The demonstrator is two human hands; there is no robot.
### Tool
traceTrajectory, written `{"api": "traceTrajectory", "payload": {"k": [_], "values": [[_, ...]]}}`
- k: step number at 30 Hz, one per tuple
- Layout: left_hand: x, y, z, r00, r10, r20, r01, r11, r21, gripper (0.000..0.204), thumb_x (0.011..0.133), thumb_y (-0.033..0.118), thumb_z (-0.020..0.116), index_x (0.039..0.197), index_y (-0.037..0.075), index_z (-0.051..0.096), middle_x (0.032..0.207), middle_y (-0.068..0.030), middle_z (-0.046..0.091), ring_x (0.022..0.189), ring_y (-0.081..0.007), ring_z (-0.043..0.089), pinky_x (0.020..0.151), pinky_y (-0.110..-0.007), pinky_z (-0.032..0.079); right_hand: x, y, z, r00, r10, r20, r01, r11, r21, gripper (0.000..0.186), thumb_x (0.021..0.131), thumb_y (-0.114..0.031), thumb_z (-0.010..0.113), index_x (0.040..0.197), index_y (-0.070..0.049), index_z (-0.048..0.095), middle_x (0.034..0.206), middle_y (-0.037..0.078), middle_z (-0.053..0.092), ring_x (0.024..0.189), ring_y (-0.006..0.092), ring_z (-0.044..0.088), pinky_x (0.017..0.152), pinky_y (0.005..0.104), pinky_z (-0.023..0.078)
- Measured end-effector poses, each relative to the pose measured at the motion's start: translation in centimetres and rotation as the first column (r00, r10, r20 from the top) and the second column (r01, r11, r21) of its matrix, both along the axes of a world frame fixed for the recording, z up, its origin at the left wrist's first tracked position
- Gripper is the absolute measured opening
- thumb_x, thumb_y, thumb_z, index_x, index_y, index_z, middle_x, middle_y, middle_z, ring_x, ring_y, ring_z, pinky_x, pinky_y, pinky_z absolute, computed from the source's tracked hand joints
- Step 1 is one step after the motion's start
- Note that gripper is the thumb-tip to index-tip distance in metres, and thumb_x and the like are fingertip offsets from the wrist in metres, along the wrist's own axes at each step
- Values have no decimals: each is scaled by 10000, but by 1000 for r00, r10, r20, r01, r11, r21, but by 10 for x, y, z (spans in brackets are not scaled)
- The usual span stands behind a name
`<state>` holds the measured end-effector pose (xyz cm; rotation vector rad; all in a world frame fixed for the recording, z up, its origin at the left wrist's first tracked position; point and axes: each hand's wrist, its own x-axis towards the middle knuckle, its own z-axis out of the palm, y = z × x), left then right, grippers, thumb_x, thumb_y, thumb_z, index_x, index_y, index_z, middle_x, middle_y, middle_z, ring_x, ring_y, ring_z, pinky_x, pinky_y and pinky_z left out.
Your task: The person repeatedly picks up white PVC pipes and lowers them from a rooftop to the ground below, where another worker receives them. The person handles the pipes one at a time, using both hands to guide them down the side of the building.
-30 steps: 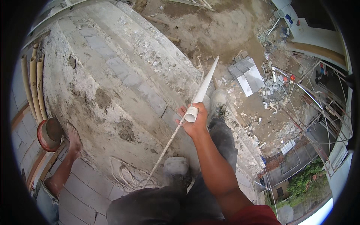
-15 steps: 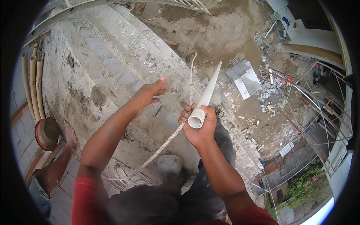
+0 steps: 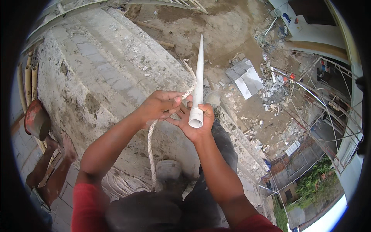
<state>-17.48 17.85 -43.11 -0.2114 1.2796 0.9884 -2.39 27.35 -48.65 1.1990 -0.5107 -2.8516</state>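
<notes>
My left hand (image 3: 158, 106) pinches a twisted white rope (image 3: 189, 89) just left of a long white pipe (image 3: 199, 77). The rope hangs from that hand toward coils near my legs. My right hand (image 3: 199, 132) supports the pipe near its open end, with thumb and fingers round it. Below my hands are my boots, partly hidden, on a rough, dusty concrete ledge (image 3: 92, 67).
At the left are bamboo poles (image 3: 28, 77), a red-rimmed bucket (image 3: 40, 121) and another person's bare legs (image 3: 58, 181). Far below lie stacked grey blocks (image 3: 243, 77) and rubble (image 3: 270, 100). Scaffolding (image 3: 332, 104) stands at the right, a metal rail (image 3: 58, 17) at top left.
My left hand has come in from the lower left and taken hold of the rope beside the pipe. The pipe's far end has swung up-left. The red-rimmed bucket and other person's legs have shifted.
</notes>
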Motion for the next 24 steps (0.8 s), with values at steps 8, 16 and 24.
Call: {"api": "traceTrajectory", "payload": {"k": [8,16,24], "values": [[63,-269,180,887,-276,371,391,875,-285,271,929,246,640,1153,110,707,905,-52,723,844,-129,649,789,-267,491,-29,-18,-22,998,-15,66,16,1000,-20,259,679,-318,620,809,-94,605,1216,168,554,1181,285,509,1019,625,300],[276,-539,337,365,-321,874,929,188,-319,430,845,265,707,1146,-39,664,1055,-113,712,930,-211,667,862,-336,503,-23,-38,-36,888,286,360,-316,949,26,230,698,-301,605,815,-114,540,938,105,567,871,236,550,803,500,393],[63,-280,113,992,106,-69,-126,889,-440,590,999,518,435,1112,-20,649,892,-125,708,682,-172,652,663,-295,530,-12,-25,17,995,85,58,-83,996,-39,261,687,-303,644,804,-69,629,856,82,547,673,177,431,615,299,375]]}}
